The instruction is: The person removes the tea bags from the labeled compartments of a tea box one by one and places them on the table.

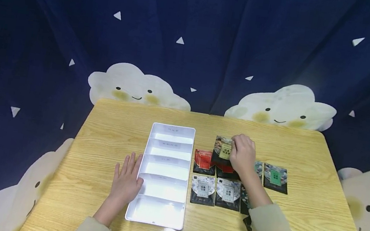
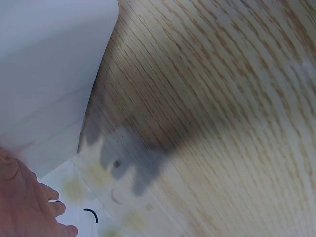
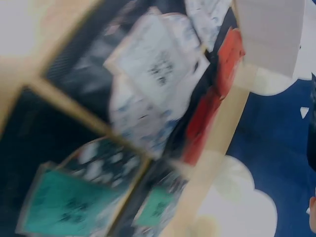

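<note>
My right hand [image 1: 244, 154] pinches the right edge of a dark packet with a yellow label [image 1: 225, 151], held above the packets on the table. Beneath it, a red-labelled packet [image 1: 228, 170] is partly covered, and another red-labelled packet [image 1: 205, 161] lies to its left. In the right wrist view only a sliver of that hand [image 3: 313, 215] shows at the right edge. My left hand [image 1: 127, 182] has its fingers straight, along the left side of a long white tray [image 1: 157, 211] with several compartments. The left wrist view shows this hand [image 2: 29, 205] beside the tray's wall [image 2: 49, 74].
Two white-labelled packets [image 1: 203, 189] [image 1: 228, 194] lie in the near row. A green-labelled packet [image 1: 276, 178] lies farthest right; others are partly hidden by the right forearm. A small black object [image 1: 247, 222] shows beside the right sleeve. A dark blue curtain [image 1: 214, 56] hangs behind the wooden table [image 1: 108, 128].
</note>
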